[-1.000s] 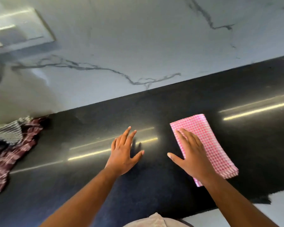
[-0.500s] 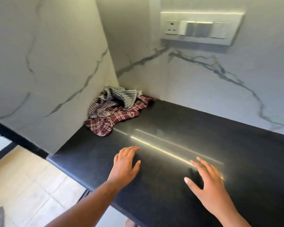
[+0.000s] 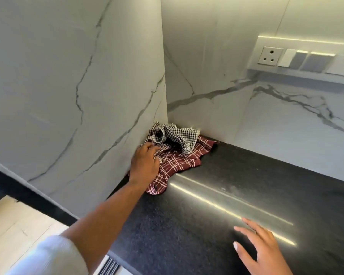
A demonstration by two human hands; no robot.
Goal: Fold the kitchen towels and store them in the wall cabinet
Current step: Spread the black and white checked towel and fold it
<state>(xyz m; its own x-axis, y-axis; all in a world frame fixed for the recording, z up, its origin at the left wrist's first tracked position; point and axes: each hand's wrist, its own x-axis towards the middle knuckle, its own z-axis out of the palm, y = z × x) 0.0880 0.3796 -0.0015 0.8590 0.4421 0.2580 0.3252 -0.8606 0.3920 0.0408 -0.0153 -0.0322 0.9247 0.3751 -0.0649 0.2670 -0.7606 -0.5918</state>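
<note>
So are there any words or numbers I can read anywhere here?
None. The socket and switch panel shows no lettering, the black-and-white towel and maroon checked towel show only patterns, and the black counter and marble wall are bare.

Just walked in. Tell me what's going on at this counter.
A person is sorting kitchen towels at a black countertop. The left hand is reaching into the corner and touching a crumpled pile: a black-and-white checked towel lying on a maroon plaid towel. Neither is folded yet. The right hand is open, fingers spread, low over the counter, holding nothing.
</note>
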